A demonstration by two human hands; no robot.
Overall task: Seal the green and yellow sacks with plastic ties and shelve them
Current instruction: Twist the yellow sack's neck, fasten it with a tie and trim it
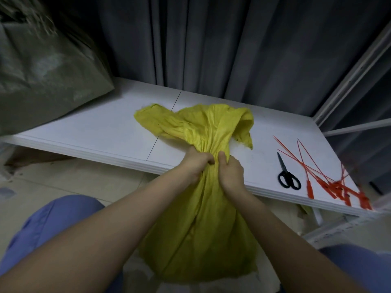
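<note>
Two hands meet at the neck of our yellow sack: our left hand is clenched around the gathered cloth from the left, and our right hand grips the same bunch from the right, the two touching each other. The sack's full body hangs below the front edge of the white counter, between our knees in blue trousers, while its loose open top spreads out above our hands and lies flat on the counter.

To the right of the sack, on the counter, lie black-handled scissors, closed, with the blades pointing away from us. Just beyond the scissors, near the counter's right front corner, a loose heap of red plastic ties lies crossed over one another, tags toward us and thin tails fanned toward the back. None of them touches the sack.

Far to the left of the sack, a bulky green sack rests on the counter's left end, blurred. Behind the counter hangs a grey curtain.

We can read no writing, brand or label on the sacks, ties or scissors.
</note>
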